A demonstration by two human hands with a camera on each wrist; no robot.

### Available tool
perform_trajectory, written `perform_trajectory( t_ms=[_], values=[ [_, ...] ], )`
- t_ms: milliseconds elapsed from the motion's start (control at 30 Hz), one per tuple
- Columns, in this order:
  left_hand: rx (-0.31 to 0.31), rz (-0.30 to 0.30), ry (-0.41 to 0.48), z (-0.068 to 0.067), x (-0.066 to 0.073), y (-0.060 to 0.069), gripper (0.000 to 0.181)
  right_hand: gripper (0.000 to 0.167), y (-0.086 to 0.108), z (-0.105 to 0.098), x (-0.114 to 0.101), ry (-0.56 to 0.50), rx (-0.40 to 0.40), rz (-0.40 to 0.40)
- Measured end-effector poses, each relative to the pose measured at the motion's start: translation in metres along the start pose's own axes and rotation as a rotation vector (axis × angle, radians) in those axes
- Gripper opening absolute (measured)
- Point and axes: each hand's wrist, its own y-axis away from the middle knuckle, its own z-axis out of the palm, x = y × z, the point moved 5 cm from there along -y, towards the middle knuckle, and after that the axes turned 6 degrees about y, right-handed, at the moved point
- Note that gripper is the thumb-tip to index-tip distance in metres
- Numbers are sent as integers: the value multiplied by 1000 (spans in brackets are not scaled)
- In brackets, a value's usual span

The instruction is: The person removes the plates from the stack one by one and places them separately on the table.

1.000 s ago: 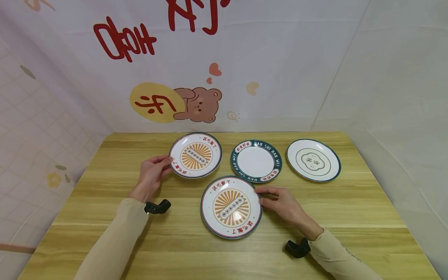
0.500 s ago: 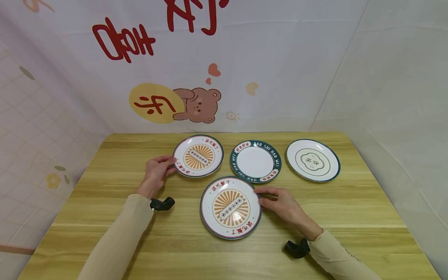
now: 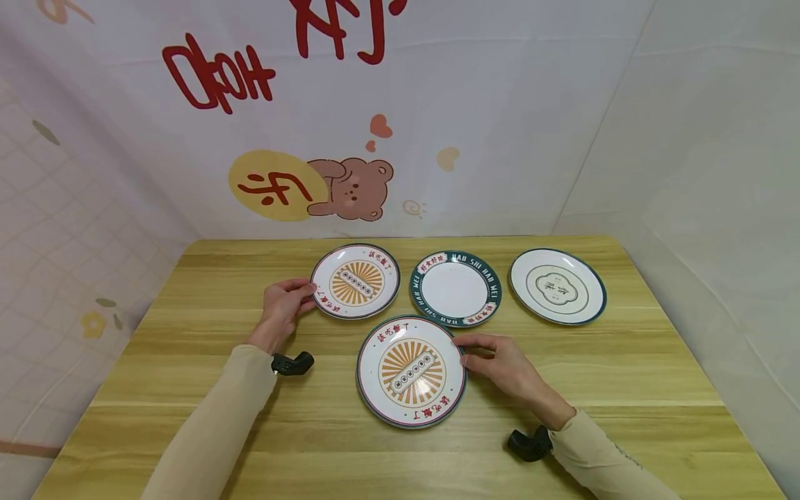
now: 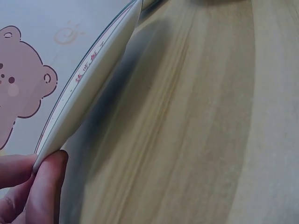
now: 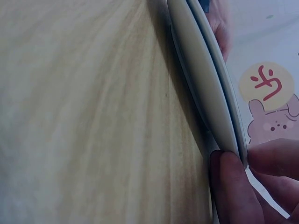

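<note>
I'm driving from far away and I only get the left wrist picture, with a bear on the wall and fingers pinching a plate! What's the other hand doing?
Observer: The right hand pinches the edge of what look like two stacked plates; the right wrist view shows two rims together.
Operator: Ooh! What's on the front of my plate?
Observer: The head view shows an orange sunburst in its middle.
Operator: And what's next to it, on the right, at the back of the table?
Observer: A plate with a wide teal band around a plain white middle.
</note>
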Motion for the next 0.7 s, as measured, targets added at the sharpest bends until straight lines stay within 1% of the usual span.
perform_trajectory(
  t_ms=[133,367,533,700],
  values=[
    [-4,10,-17,2,0,1,37,32,0,0,-1,-13,1,-4],
    [2,18,-39,3,-3,1,34,32,0,0,-1,-19,2,-12],
    [11,14,-57,3,-3,0,34,32,0,0,-1,-12,3,-6],
    [2,19,-78,4,-3,0,38,32,1,0,-2,2,4,2]
  ],
)
